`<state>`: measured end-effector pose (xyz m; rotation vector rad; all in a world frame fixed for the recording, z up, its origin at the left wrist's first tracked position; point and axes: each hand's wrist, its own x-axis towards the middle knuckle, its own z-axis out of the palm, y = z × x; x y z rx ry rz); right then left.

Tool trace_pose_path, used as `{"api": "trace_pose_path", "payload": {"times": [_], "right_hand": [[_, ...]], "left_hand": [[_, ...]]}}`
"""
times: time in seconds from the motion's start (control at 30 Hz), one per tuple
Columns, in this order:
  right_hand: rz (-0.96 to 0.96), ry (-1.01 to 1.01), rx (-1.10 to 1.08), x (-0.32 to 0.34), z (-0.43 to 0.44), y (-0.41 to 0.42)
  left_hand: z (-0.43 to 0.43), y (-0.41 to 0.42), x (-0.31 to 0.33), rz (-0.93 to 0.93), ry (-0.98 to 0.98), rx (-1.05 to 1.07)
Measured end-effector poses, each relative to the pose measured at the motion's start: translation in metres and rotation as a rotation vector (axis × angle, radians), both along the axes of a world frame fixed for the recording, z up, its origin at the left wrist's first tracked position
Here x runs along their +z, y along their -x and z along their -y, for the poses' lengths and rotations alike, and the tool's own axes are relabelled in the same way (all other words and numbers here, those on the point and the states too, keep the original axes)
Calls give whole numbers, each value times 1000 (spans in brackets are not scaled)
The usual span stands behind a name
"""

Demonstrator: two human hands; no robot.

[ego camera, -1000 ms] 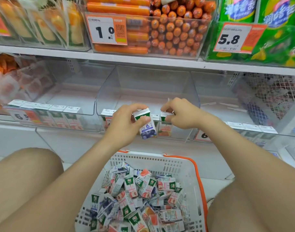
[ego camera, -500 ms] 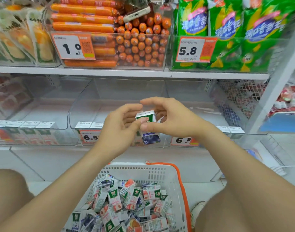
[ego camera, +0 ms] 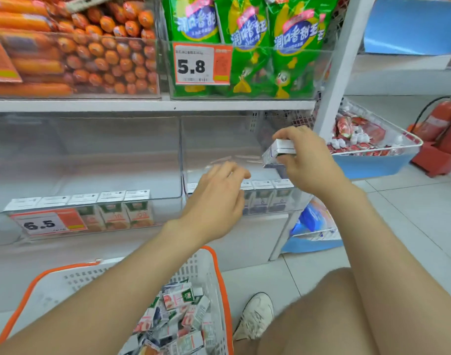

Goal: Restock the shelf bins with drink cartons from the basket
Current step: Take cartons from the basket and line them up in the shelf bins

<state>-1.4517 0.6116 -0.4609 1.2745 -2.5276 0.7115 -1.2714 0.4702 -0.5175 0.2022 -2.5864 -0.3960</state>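
My right hand [ego camera: 305, 160] grips a small drink carton [ego camera: 276, 152], tilted, above the right clear shelf bin [ego camera: 219, 139]. A row of blue-labelled cartons [ego camera: 268, 197] stands along that bin's front wall. My left hand [ego camera: 216, 198] hovers in front of the same bin, fingers apart, holding nothing. The left clear bin [ego camera: 91, 155] has a front row of orange-labelled cartons [ego camera: 127, 210]. Below, the white basket with an orange rim [ego camera: 220, 278] holds several loose cartons [ego camera: 178, 319], partly hidden by my left forearm.
An upper shelf holds orange sausages [ego camera: 104, 55] and green snack bags [ego camera: 247, 42]. A white upright post [ego camera: 334, 80] stands right of the bins, with a wire basket of red packets [ego camera: 367, 139] and a red fire extinguisher [ego camera: 444, 119] beyond. My shoe [ego camera: 255, 316] rests by the basket.
The carton passed from both hands to my right hand alone, which moved right and up over the right bin. My left hand let go. The view swung right.
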Motion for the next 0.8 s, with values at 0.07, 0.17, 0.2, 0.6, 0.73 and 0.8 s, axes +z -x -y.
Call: {"api": "trace_pose_path", "payload": {"times": [0.07,0.17,0.2,0.6,0.73,0.8], "right_hand": [[-56,-75,-53,-7,-10,20],[-89,-158,-123,-17,-20,37],[-95,-189,-134,-21,-21,39],[-41,-658,-199,-41,-17,45],[0,-590,-202,-34,-21,30],[-52,-408,-167,-26,-20,15]], "left_hand": [[-10,15,-8,67,61,1],[-20,29,-20,177,132,54],[-22,30,-23,200,145,72],[-17,33,-33,170,158,79],[-14,32,-34,171,121,31],[-9,27,-35,129,43,-17]]}}
